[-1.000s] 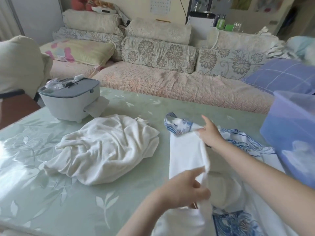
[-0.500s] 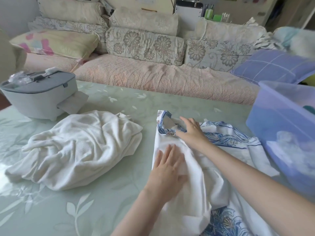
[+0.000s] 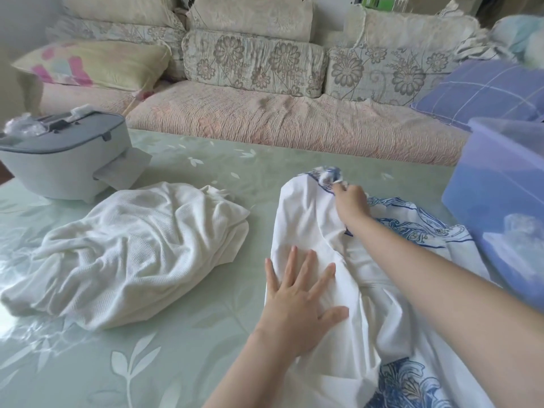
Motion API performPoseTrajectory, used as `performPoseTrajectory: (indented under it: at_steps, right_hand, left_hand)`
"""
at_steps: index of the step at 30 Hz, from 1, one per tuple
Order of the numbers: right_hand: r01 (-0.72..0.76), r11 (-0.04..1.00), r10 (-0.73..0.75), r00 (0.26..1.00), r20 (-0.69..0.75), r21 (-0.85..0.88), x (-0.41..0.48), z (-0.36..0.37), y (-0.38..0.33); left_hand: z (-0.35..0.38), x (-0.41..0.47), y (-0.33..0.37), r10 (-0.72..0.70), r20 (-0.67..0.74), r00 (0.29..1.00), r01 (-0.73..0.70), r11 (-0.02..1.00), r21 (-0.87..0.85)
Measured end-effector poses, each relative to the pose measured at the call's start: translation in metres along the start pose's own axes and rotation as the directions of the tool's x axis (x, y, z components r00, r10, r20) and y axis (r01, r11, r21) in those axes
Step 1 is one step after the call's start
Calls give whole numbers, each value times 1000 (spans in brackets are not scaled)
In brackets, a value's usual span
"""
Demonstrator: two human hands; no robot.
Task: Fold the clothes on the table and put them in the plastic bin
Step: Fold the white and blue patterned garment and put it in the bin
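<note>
**Patterned garment** (image 3: 309,219): white with blue print, part-folded. It lies on the bench (image 3: 176,363) under both hands. The long axis runs from the near edge outward, blue-trimmed end farthest.

**Left hand** (image 3: 297,301): flat, with fingers (image 3: 290,260) straight and spread. It presses the white panel and grasps nothing.

**Right hand** (image 3: 350,201): beyond the left fingers and slightly right. Its fingers are curled on the blue-trimmed far end, though the pinch itself is blurred.

**Plastic bin** (image 3: 500,207): right of the right fingers, near. The right hand is the closer one. Pale cloth shows through its wall.

**White knit garment** (image 3: 132,254): crumpled, left of the left fingers. A strip of bench shows between it and the patterned one.

**Grey lidded box** (image 3: 61,160): beyond the knit garment, well apart from both hands.

**Judgement:** the next fold probably draws the far end back along the long axis toward the left fingers. The bin wall crowds the right side.
</note>
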State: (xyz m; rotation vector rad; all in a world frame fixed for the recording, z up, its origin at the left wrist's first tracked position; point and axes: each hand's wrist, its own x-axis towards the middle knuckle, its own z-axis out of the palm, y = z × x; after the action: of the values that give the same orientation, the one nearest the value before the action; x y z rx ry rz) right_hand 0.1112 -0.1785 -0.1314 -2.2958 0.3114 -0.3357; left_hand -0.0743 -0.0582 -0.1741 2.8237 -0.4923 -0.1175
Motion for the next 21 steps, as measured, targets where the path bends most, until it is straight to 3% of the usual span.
performPoseTrajectory:
  at_steps: [3, 4, 6, 8, 9, 11, 12, 15, 17, 19, 21]
  right_hand:
    - [-83, 967, 71, 996, -59, -240, 17, -5, 20]
    - [-36, 957, 9, 996, -92, -289, 15, -9, 22]
    - [241, 930, -281, 953, -113, -277, 6, -12, 22]
    - [513, 845, -503, 858, 101, -151, -9, -9, 23]
    - [575, 805, -524, 805, 279, -147, -19, -5, 27]
    - [612, 722, -361, 732, 578, -324, -35, 2, 40]
    - [609, 695, -290, 723, 627, -382, -37, 2, 42]
    - [540, 760, -208, 730, 651, -362, -30, -6, 36]
    - [462, 838, -228, 779, 584, -290, -33, -19, 25]
    - [395, 905, -289, 841, 457, -155, -52, -37, 21]
    - [396, 915, -338, 859, 384, -80, -82, -57, 27]
  left_hand:
    - [-2, -1, 1, -4, -6, 1000, 4, 1000, 11]
    - [-3, -1, 1, -10, 4, 1000, 10, 1000, 22]
    - [-4, -1, 3, -19, 29, 999, 18, 999, 33]
    - [-5, 0, 4, -25, 44, 999, 23, 999, 34]
    - [-5, 1, 3, -23, 45, 999, 21, 999, 34]
    - [-5, 1, 3, -16, 50, 999, 14, 999, 36]
    - [-4, 1, 3, -11, 57, 998, 9, 999, 44]
    - [-6, -1, 3, -4, 99, 995, 0, 999, 36]
    - [-13, -7, 1, 6, 71, 997, -4, 1000, -28]
    - [-22, -20, -6, 13, -85, 996, -24, 991, -135]
    - [-34, -42, -15, 4, -201, 980, -48, 975, -215]
